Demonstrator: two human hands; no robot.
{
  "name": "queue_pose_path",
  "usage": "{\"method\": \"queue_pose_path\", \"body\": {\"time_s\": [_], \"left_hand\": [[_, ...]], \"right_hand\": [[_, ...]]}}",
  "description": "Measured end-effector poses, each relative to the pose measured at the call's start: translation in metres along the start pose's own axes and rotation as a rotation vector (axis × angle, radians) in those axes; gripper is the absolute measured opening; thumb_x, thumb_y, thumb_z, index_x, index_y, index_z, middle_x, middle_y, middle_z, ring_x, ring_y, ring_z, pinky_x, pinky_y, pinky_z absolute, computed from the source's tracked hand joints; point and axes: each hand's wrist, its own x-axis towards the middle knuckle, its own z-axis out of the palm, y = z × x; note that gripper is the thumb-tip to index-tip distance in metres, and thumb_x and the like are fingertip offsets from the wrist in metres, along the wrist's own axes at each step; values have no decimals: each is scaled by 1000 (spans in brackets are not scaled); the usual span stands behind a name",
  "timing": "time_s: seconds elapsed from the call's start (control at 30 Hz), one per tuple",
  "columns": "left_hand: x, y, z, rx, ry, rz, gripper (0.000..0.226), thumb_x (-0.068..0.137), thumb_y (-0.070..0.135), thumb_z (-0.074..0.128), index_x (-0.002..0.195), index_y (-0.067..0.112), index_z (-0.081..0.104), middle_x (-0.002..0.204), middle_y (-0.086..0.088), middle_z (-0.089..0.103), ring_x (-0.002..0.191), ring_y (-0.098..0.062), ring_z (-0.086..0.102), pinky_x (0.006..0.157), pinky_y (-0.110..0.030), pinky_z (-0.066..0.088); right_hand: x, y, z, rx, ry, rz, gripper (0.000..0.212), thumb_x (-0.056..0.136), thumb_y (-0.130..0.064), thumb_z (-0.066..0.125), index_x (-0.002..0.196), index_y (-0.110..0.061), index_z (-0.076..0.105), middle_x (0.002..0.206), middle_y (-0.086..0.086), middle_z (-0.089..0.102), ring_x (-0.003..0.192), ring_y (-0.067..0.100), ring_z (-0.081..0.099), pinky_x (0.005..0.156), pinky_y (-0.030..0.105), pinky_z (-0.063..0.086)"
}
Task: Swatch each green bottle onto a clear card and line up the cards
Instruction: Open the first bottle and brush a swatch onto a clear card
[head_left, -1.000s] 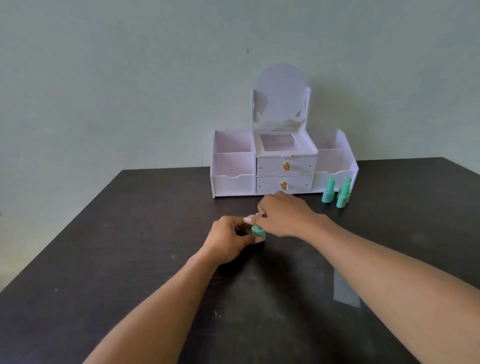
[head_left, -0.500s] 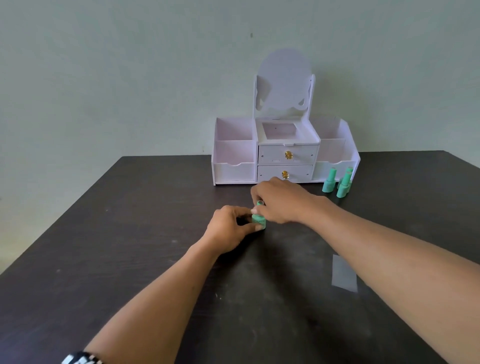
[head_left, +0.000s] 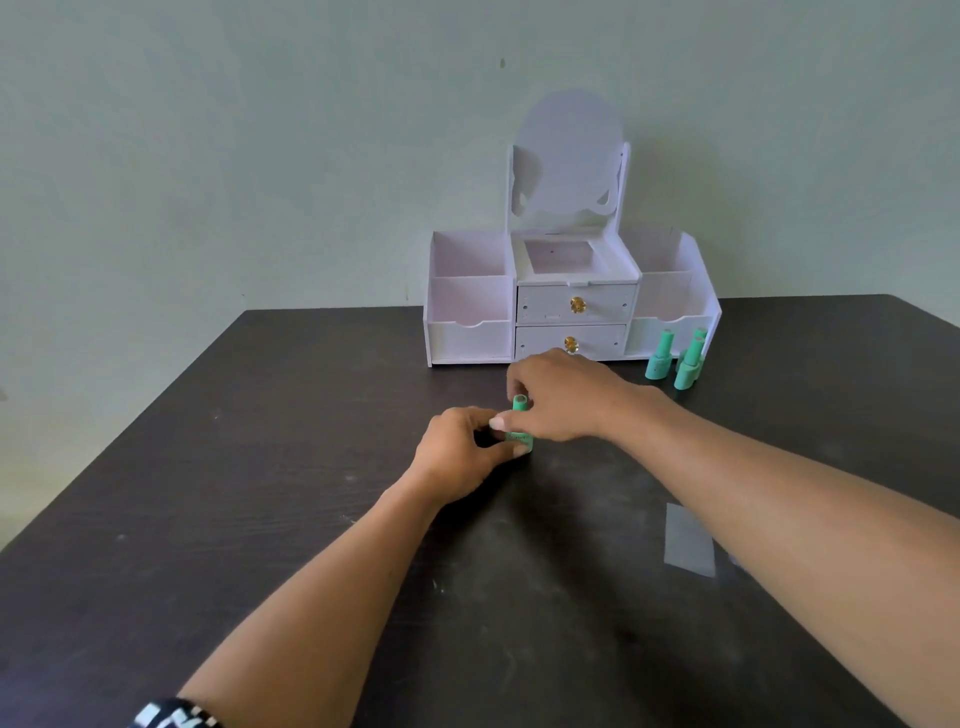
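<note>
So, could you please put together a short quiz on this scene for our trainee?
1. True or false: the clear card lies under the held green bottle.
2. The right hand pinches that bottle's: A cap, B base, C label.
3. Fill in: the spare green bottles stand in front of the white ___.
Key: 1 false, it lies apart on the table; 2 A; 3 organiser.

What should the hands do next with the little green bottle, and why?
Probably twist the cap off. The left hand grips the green bottle standing on the table, the right hand pinches its cap, which looks screwed on, and the clear card to the right shows no swatch yet.
</note>
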Motion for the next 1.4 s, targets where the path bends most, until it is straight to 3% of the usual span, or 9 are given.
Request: {"method": "queue_pose_path", "body": {"time_s": [0.1,0.17,0.27,0.33,0.47,0.67,1.13,1.33,1.4], "left_hand": [[0,0,0,9,3,-5,34,75,43,83,106,33,75,93,15,71,90,-2,62,80,-22,47],[0,0,0,8,9,-9,36,74,44,83,107,34,75,92,16,71,89,-1,62,76,-19,45],[0,1,0,9,20,0,30,74,44,83,102,35,76,94,16,72,90,-1,63,76,-19,46],[-1,1,0,19,19,-4,30,75,44,82,102,35,75,93,17,72,90,-2,64,77,-22,49],[-2,1,1,30,33,-9,30,75,46,81,103,36,75,89,20,72,88,0,64,79,-25,52],[-4,2,1,41,40,-11,35,74,49,80,106,37,75,91,23,72,93,3,63,85,-25,52],[-5,3,1,78,37,6,36,74,49,79,107,34,74,90,21,71,89,1,64,82,-29,54],[-10,7,-4,15,4,3,36,76,39,80,110,31,74,92,17,72,91,2,64,76,-13,44],[-16,7,-6,-35,54,-9,35,77,35,79,111,31,72,93,14,72,91,1,65,76,-11,43]], "right_hand": [[8,1,2,23,19,-18,7,91,-23,66,91,-29,65,110,1,62,102,25,61,80,39,52],[10,2,-1,69,-57,-55,29,87,-12,66,108,-32,66,113,-5,56,105,19,57,84,36,51],[8,1,-1,86,-77,-40,53,86,-37,74,134,-27,55,119,-7,50,110,18,54,90,36,48],[11,4,6,69,-20,-2,32,89,-45,71,113,-25,64,119,-1,59,104,23,60,85,39,52],[13,10,10,124,67,-8,13,92,-37,69,85,-26,67,100,1,62,91,23,62,74,36,51],[11,13,-8,201,110,-34,11,92,-32,71,91,-21,75,81,-13,55,69,3,49,57,24,34],[0,18,-29,275,176,-34,10,91,-26,73,92,-16,75,73,-10,56,64,7,51,55,23,36],[-11,23,-30,308,181,-5,8,91,-27,73,87,-19,73,68,-7,52,62,7,48,92,22,34],[-19,27,-30,325,189,4,8,90,-28,74,83,-23,71,68,-8,53,64,9,50,89,21,39]]}}
